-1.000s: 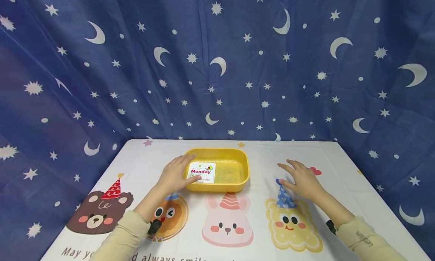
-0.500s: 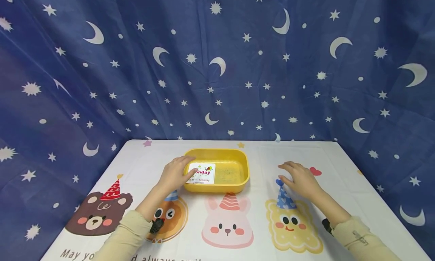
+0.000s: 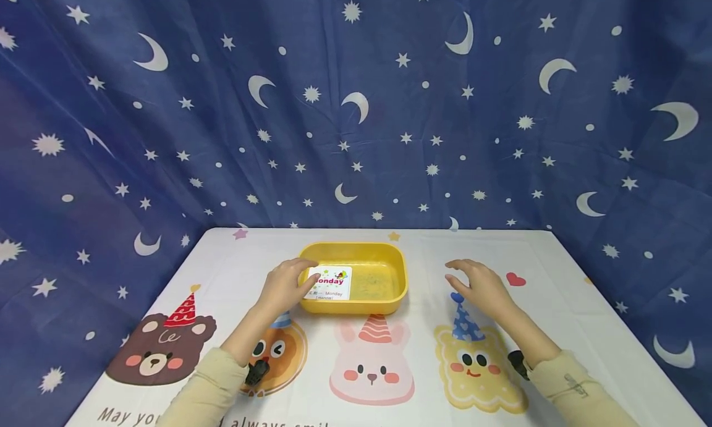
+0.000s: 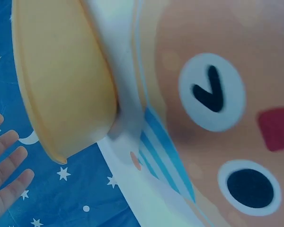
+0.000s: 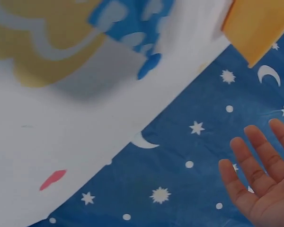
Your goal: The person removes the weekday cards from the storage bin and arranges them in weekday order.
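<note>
A yellow plastic tray (image 3: pixel 356 307) sits near the back of the table, and a white card (image 3: pixel 338 285) printed with "Monday" lies at the left inside it. My left hand (image 3: pixel 282 286) hovers at the tray's left end, thumb and forefinger spread and overlapping the card's edge in the head view. In the left wrist view the fingers of this left hand (image 4: pixel 7 179) stand apart beside the tray's wall (image 4: pixel 68 85), gripping nothing. My right hand (image 3: pixel 481 289) hangs over the table to the right of the tray. Its fingers (image 5: pixel 256 179) are spread and hold nothing.
A white tablecloth (image 3: pixel 267 248) covers the table, printed with a bear, a rabbit and other cartoon figures. Behind the table and at its left hangs a blue curtain (image 3: pixel 389 105) with moons and stars. Dark wrist cameras (image 3: pixel 257 372) sit under both forearms.
My left thumb has drawn up and back from the tray's front rim, uncovering the card's lower text. The right hand has shifted slightly left toward the tray.
</note>
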### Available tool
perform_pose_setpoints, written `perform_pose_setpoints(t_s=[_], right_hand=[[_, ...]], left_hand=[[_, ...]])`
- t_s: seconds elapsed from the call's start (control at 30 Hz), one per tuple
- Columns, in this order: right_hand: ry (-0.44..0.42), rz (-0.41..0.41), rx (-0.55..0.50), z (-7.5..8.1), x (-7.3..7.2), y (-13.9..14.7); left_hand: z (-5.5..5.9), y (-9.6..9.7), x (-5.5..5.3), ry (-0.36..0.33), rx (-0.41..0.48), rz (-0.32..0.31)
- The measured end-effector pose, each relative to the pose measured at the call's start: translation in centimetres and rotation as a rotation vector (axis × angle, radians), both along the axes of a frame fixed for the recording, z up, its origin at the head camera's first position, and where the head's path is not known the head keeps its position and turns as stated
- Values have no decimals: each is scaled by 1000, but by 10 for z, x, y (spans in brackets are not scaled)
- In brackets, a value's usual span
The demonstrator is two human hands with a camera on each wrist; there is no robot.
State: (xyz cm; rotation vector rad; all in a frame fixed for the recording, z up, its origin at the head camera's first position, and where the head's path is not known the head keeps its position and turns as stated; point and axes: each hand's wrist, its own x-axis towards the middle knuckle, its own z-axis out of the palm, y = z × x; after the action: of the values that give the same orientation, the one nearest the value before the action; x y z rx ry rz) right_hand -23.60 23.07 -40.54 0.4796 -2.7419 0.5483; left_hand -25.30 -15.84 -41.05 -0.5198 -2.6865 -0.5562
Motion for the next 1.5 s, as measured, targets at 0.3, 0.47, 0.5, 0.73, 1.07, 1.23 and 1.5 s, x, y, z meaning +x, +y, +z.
perform_pose_setpoints(t_s=[0.3, 0.47, 0.5, 0.73, 1.07, 1.23, 1.5], right_hand=[[-14, 38, -114, 3, -5, -25], [-22, 65, -176, 2, -5, -37], [-28, 71, -189, 2, -5, -39], [-69, 119, -234, 7, -4, -56], [-96, 177, -278, 7, -5, -81], [-112, 199, -323, 9, -7, -92], [-202, 200, -379, 13, -13, -106]], left_hand=[[-4, -7, 3, 4, 63, 50], [-6, -13, 2, -10, 118, 60], [-6, -14, 2, -21, 128, 65], [-11, -23, -1, -83, 214, 106], [-22, -41, -11, -344, 527, 100], [-25, -53, -18, -415, 606, 111], [-43, -69, -37, -493, 814, 0]])
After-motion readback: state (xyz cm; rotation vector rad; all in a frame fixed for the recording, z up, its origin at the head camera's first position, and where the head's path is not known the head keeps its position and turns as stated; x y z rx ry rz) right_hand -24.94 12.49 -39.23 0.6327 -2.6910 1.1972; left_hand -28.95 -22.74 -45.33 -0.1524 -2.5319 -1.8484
